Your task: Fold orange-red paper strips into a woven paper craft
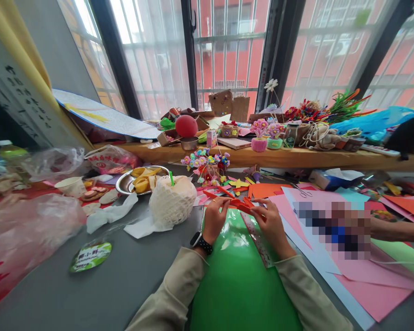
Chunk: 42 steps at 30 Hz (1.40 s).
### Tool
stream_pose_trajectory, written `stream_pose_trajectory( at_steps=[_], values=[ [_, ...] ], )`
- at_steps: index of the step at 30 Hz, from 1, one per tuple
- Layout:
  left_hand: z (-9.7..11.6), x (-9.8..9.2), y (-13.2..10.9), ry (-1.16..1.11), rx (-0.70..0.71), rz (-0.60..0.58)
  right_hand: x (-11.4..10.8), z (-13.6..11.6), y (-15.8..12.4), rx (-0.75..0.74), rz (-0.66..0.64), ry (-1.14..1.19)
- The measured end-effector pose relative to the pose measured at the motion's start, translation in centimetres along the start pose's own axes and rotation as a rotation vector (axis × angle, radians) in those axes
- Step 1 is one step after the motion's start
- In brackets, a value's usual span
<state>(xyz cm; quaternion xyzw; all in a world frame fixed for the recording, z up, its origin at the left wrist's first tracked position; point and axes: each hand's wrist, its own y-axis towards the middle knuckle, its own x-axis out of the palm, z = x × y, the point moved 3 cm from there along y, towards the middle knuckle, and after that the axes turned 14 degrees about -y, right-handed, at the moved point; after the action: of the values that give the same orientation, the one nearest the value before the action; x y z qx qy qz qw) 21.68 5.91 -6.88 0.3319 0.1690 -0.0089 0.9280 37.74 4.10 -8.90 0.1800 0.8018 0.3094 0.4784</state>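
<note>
Both my hands hold a small folded piece of orange-red paper (239,202) above a green sheet (234,280) on the grey table. My left hand (214,219), with a black watch on the wrist, pinches the paper's left end. My right hand (271,221) pinches its right end. A clear ruler (258,241) lies on the green sheet under my right hand. Another orange strip (218,195) lies just beyond my fingers.
A white foam-netted fruit (171,201) and a metal plate with peels (138,180) sit to the left, with plastic bags (27,230). Pink, blue and orange sheets (365,285) cover the right, where another person's forearm (400,230) rests. Paper flowers (207,164) and craft pots line the wooden sill (296,158).
</note>
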Motion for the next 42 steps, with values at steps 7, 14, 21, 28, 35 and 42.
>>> stream_pose_trajectory(
  at_steps=[7, 14, 21, 28, 35, 42],
  values=[
    [-0.1, 1.3, -0.3, -0.017, 0.003, -0.208, 0.2, -0.3, -0.1, -0.015, -0.022, -0.035],
    [-1.0, 0.1, 0.0, -0.102, -0.158, 0.0, -0.7, 2.6, -0.2, 0.258, 0.153, -0.104],
    [-1.7, 0.7, 0.1, -0.477, -0.414, -0.016, -0.6, 0.4, 0.2, 0.095, 0.019, 0.084],
    [-2.0, 1.7, -0.2, -0.609, -0.454, -0.09, -0.2, 0.0, 0.0, 0.167, -0.06, 0.212],
    [-1.5, 2.1, -0.5, -0.524, -0.387, -0.27, -0.1, 0.4, 0.0, 0.224, -0.063, 0.223],
    [0.3, 1.8, -0.7, -0.155, -0.011, -0.284, 0.4, -0.3, -0.1, 0.136, -0.118, 0.191]
  ],
)
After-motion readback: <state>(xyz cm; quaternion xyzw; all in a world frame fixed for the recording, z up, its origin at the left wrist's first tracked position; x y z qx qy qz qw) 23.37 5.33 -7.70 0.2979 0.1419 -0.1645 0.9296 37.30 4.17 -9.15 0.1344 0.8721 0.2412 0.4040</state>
